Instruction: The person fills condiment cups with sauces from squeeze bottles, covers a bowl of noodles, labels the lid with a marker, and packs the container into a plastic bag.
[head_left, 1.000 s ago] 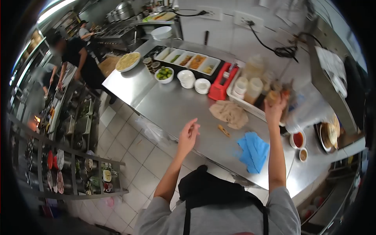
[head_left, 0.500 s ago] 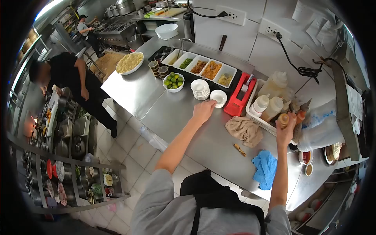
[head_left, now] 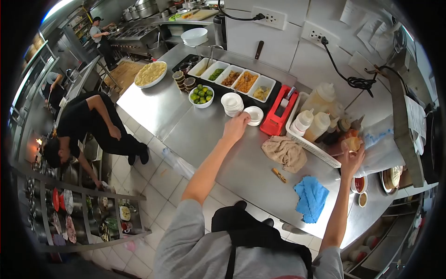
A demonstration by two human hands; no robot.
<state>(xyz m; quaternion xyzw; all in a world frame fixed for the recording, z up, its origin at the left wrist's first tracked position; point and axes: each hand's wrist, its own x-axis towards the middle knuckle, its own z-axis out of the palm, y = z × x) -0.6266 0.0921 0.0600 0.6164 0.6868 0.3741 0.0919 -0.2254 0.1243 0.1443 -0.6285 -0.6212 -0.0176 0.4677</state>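
My left hand (head_left: 236, 128) is closed, its fingertips at the near left edge of a low stack of small white saucers (head_left: 254, 115). Whether they pinch a rim is hidden. A taller stack of saucers (head_left: 232, 102) stands just left of it. My right hand (head_left: 351, 162) grips a squeeze bottle (head_left: 354, 143) with tan-orange contents, over the right end of a white basket (head_left: 320, 155). Other squeeze bottles, among them one with a white cap (head_left: 302, 122) and a yellowish one (head_left: 318, 126), stand in the basket.
Around my hands are a red tape dispenser (head_left: 278, 116), beige cloth (head_left: 285, 153), blue cloth (head_left: 310, 197), limes in a bowl (head_left: 201, 95) and topping trays (head_left: 245, 83). Sauce cups (head_left: 359, 184) sit at right. A co-worker in black (head_left: 88, 125) bends over the left counter.
My right hand has moved right with the squeeze bottle. My left hand has shifted slightly left beside the saucers. The co-worker in black bends lower, and another person shows behind.
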